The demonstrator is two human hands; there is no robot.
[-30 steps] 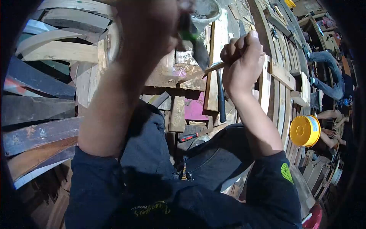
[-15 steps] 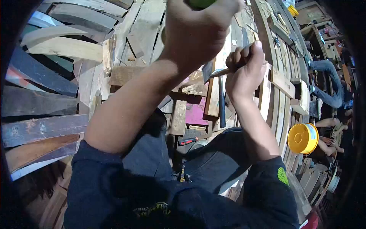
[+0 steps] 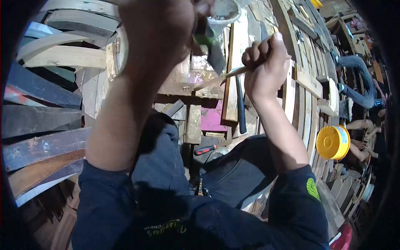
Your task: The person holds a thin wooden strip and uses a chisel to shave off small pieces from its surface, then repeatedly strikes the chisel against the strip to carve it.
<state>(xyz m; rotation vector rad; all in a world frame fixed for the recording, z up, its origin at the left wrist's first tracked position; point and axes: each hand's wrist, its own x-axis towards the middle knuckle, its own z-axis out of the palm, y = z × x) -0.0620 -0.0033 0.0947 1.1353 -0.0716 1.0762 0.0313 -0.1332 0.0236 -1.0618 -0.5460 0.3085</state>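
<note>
My left hand (image 3: 166, 29) is raised at the top, dark and partly cut off by the frame edge. It seems closed around a tool with a green and grey wedge-shaped head (image 3: 211, 48); its handle is hidden. My right hand (image 3: 266, 68) makes a fist, thumb uppermost, around a thin wooden stick (image 3: 236, 72). The stick slants down to the left, its far end over the boards, with the tool's grey tip close above it. Below the stick a long black handle (image 3: 241, 106) rests against a wooden block (image 3: 230, 104).
A red and black screwdriver (image 3: 205, 150) lies between my legs. Behind the left hand stands a grey bucket (image 3: 227, 14). Curved planks (image 3: 41, 110) fan out at left. A yellow bucket (image 3: 333, 143) is at right, near another person's jeans (image 3: 362, 89) and hands.
My left hand has moved left, and the green and grey tool head has come into view near the stick. The right hand has shifted slightly, still gripping the stick.
</note>
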